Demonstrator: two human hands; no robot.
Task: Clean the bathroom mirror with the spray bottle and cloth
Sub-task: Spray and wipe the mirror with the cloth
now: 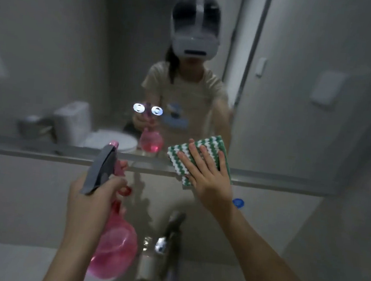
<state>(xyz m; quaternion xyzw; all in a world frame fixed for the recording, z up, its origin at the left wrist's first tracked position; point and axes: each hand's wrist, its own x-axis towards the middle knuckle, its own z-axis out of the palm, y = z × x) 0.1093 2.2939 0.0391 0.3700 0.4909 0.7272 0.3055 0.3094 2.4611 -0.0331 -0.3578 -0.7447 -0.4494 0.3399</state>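
While the left hand [94, 190] grips the spray bottle [112, 235], the right hand [208, 174] presses flat on the cloth [204, 149].

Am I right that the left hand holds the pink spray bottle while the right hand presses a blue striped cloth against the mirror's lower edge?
Not quite: the head view shows the cloth is green and white striped, not blue. The rest holds: left hand grips the pink spray bottle, right hand presses the cloth on the mirror.

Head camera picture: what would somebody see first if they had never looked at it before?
Probably the pink spray bottle low in the middle, gripped by the left hand and aimed at the mirror. Right beside it, the right hand presses a green-and-white striped cloth flat against the mirror's bottom edge. Two bright lights glare in the glass just above the bottle.
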